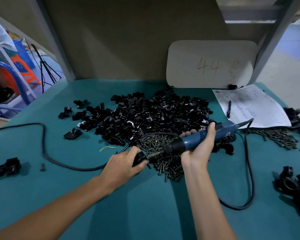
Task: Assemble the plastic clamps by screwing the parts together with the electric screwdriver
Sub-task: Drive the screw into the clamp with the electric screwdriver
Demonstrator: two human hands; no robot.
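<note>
My right hand (200,145) grips the blue electric screwdriver (194,142), which lies nearly level with its bit pointing left. The bit tip meets a black plastic clamp (140,159) that my left hand (124,164) holds just above the teal table, at the edge of a heap of dark screws (164,153). Behind them spreads a big pile of loose black clamp parts (149,115).
The screwdriver's black cable (249,179) loops right and another cable (47,153) curves left. Clamps (6,168) lie at the left and a group of clamps (294,187) at the right edge. A paper form with a pen (228,109), more screws (277,136) and a white board (211,64) are at the back right.
</note>
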